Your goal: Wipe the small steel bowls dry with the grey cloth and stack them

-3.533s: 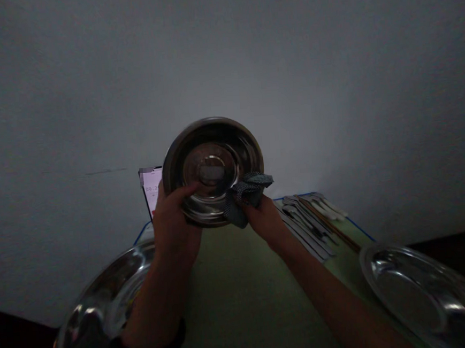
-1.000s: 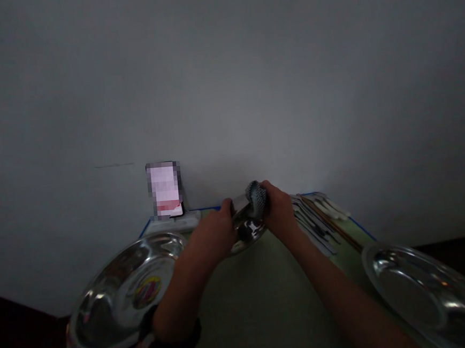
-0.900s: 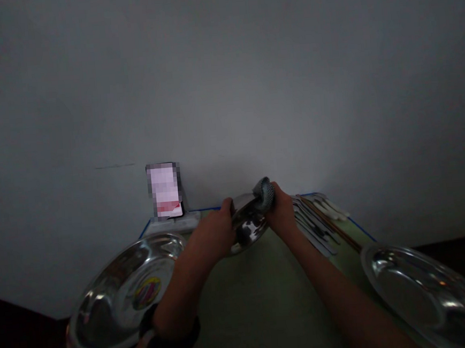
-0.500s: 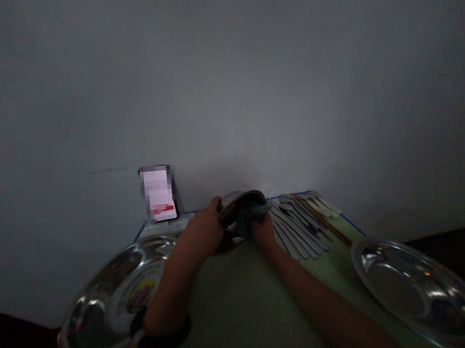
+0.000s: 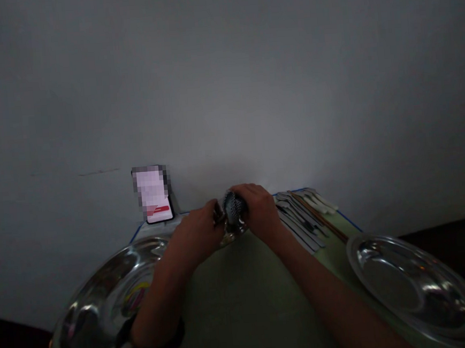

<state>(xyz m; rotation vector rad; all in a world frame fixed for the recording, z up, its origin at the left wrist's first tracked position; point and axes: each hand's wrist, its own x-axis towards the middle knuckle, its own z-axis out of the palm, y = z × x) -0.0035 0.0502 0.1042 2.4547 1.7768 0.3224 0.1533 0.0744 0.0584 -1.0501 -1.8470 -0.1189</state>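
My left hand (image 5: pixel 197 233) is closed on the edge of a shiny metal bowl (image 5: pixel 229 239), held above the far middle of the table. Most of the bowl is hidden behind my hands. My right hand (image 5: pixel 261 209) is wrapped round a dark patterned cloth (image 5: pixel 232 208), which bunches up at the bowl between the two hands. Just right of my right hand, several metal knives, forks and spoons (image 5: pixel 301 227) lie side by side.
On the left stands a large metal basin (image 5: pixel 77 320) with a coloured label; on the right, an oval metal dish (image 5: pixel 390 285). Brown chopsticks (image 5: pixel 320 218) and white spoons (image 5: pixel 319 202) lie at the back right. A phone (image 5: pixel 156 199) leans against the wall (image 5: pixel 226 88).
The bowl has tilted, so its open dark inside no longer shows. My right hand has risen with the cloth from inside the bowl to its upper edge. The view has shifted slightly.
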